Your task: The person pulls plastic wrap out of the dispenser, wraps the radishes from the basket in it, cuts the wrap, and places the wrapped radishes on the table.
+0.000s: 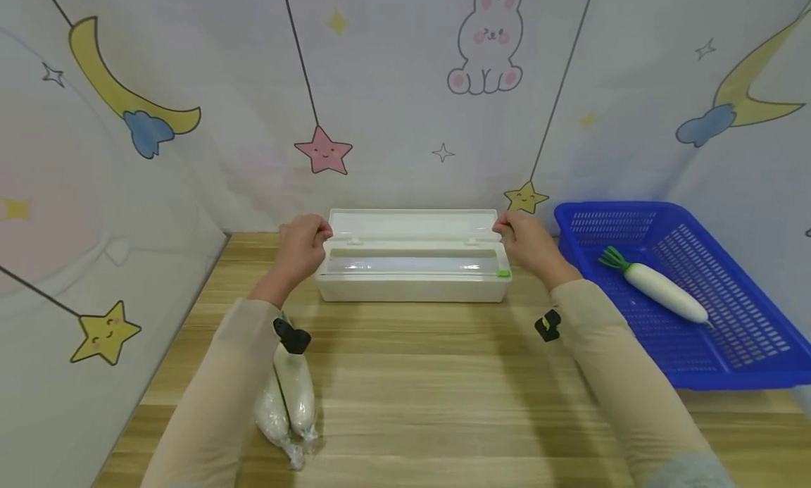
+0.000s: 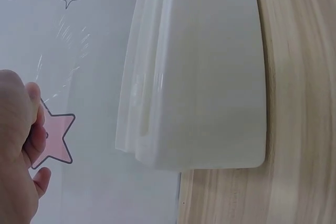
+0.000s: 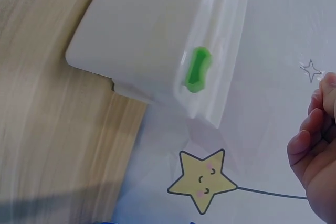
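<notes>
A white cling film dispenser (image 1: 412,291) stands against the back wall with its lid (image 1: 412,222) raised and the roll (image 1: 412,264) showing inside. On its front edge, at the right end, sits a green slide cutter (image 3: 198,70). Beyond the dispenser's left end, my left hand (image 1: 300,245) pinches the edge of clear cling film (image 2: 71,61), which shows only as thin glints. My right hand (image 1: 529,241) is raised at the opposite end, thumb and fingertips pinching the film's other side. Both hands are above the dispenser's top.
Two white radishes (image 1: 296,386) wrapped in film lie at the table's left, partly behind my left forearm. At the right stands a blue plastic basket (image 1: 760,291) holding an unwrapped white radish (image 1: 668,293) with green stalks. A patterned cloth (image 1: 405,122) hangs behind the wooden table (image 1: 431,389).
</notes>
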The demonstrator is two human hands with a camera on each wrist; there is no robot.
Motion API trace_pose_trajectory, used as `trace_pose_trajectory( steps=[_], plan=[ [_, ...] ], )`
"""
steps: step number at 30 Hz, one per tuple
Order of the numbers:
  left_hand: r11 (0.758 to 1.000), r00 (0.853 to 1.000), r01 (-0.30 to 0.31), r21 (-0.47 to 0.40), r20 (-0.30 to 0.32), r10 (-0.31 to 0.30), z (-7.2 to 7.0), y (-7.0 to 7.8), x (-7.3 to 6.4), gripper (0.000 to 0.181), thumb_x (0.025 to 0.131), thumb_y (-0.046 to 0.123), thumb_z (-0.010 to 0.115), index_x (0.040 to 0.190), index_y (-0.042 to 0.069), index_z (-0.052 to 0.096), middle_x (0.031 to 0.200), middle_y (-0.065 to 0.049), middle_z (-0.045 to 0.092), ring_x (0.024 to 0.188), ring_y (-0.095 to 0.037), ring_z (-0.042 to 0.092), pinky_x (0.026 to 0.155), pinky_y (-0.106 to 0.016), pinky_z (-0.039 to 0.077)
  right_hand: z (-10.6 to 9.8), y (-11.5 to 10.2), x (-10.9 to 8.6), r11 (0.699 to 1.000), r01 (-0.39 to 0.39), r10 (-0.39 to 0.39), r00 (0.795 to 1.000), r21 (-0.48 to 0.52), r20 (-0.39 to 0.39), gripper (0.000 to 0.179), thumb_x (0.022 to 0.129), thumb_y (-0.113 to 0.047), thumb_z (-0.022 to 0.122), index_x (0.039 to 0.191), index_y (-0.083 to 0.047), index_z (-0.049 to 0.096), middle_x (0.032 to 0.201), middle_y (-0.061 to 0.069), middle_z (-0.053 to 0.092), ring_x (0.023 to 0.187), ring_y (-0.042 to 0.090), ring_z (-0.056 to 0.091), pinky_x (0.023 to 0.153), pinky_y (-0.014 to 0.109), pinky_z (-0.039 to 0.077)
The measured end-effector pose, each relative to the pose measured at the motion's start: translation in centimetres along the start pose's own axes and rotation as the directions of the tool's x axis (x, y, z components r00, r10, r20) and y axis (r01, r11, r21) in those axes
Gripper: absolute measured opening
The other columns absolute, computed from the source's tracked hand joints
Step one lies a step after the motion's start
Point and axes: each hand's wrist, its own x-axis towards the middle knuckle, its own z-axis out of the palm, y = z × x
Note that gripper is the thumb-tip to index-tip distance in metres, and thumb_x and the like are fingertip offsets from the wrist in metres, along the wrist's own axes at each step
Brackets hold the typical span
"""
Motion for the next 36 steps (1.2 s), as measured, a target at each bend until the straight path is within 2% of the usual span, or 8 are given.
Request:
trace_pose_trajectory(
  steps=[5,11,15,22,30,34,36],
  plan=[
    [1.0,1.0,-0.002,-0.003,-0.018,0.002,-1.0,0.6,0.3,0.013,0.096,0.001,0.05,0.091,-0.003,0.061,0.091,-0.018,0.063,0.096,-0.039,0.054,0.093,-0.062,0.028,-0.9,-0.5,0.2,1.0,0.011,-0.011,1.0,0.02,-0.017,0.018,0.101,-0.007,0.045,0.103,0.006,0.057,0.097,0.021,0.06,0.085,0.03,0.053,0.077,0.044,0.046],
    [1.0,1.0,0.025,-0.003,0.01,-0.025,-2.2,1.5,1.0,0.013,0.096,0.0,0.049,0.094,-0.005,0.061,0.095,-0.019,0.063,0.096,-0.036,0.053,0.094,-0.06,0.026,-2.1,-0.9,0.5,0.998,0.063,-0.063,0.996,-0.003,-0.063,0.016,0.101,-0.007,0.046,0.099,0.004,0.057,0.091,0.02,0.059,0.08,0.029,0.052,0.072,0.042,0.045],
    [0.999,0.999,0.031,0.011,0.018,-0.031,-2.9,1.9,1.3,0.014,0.097,0.0,0.047,0.096,-0.005,0.06,0.097,-0.019,0.063,0.097,-0.036,0.053,0.094,-0.06,0.026,-2.8,-1.1,0.7,0.992,0.124,-0.127,0.987,-0.028,-0.098,0.018,0.101,-0.006,0.047,0.098,0.007,0.058,0.093,0.023,0.062,0.082,0.032,0.055,0.076,0.046,0.046],
    [1.0,1.0,0.019,-0.003,-0.01,-0.019,-4.2,2.7,1.4,0.012,0.097,-0.001,0.046,0.096,-0.006,0.057,0.094,-0.02,0.059,0.095,-0.036,0.051,0.095,-0.06,0.026,-3.7,-1.9,0.7,0.989,0.145,-0.148,0.98,-0.036,-0.132,0.019,0.101,-0.006,0.045,0.103,0.009,0.058,0.098,0.024,0.061,0.088,0.036,0.058,0.079,0.048,0.047],
    [0.998,0.997,-0.012,-0.069,-0.081,0.007,-5.0,3.8,2.1,0.011,0.098,-0.001,0.045,0.094,-0.006,0.054,0.09,-0.018,0.055,0.091,-0.034,0.048,0.093,-0.055,0.025,-4.9,-2.3,0.6,0.982,0.19,-0.19,0.959,-0.018,-0.21,0.016,0.1,-0.002,0.046,0.1,0.011,0.055,0.092,0.025,0.059,0.082,0.034,0.054,0.075,0.047,0.045],
    [0.992,0.996,0.003,-0.129,-0.083,-0.014,-6.0,4.2,2.1,0.012,0.1,0.001,0.043,0.096,-0.006,0.051,0.093,-0.018,0.051,0.09,-0.033,0.044,0.09,-0.05,0.03,-5.8,-2.9,0.8,0.981,0.194,-0.191,0.963,-0.004,-0.189,0.018,0.101,-0.003,0.042,0.102,0.012,0.052,0.094,0.025,0.056,0.083,0.035,0.052,0.076,0.047,0.044],
    [0.982,0.997,0.041,-0.183,-0.059,-0.053,-6.5,4.4,2.1,0.014,0.102,0.006,0.041,0.099,-0.005,0.05,0.096,-0.018,0.049,0.09,-0.031,0.043,0.085,-0.045,0.034,-6.1,-3.1,0.8,0.985,0.173,-0.168,0.972,0.017,-0.167,0.02,0.102,-0.005,0.04,0.104,0.012,0.051,0.096,0.025,0.054,0.085,0.035,0.051,0.077,0.048,0.043]
  ],
)
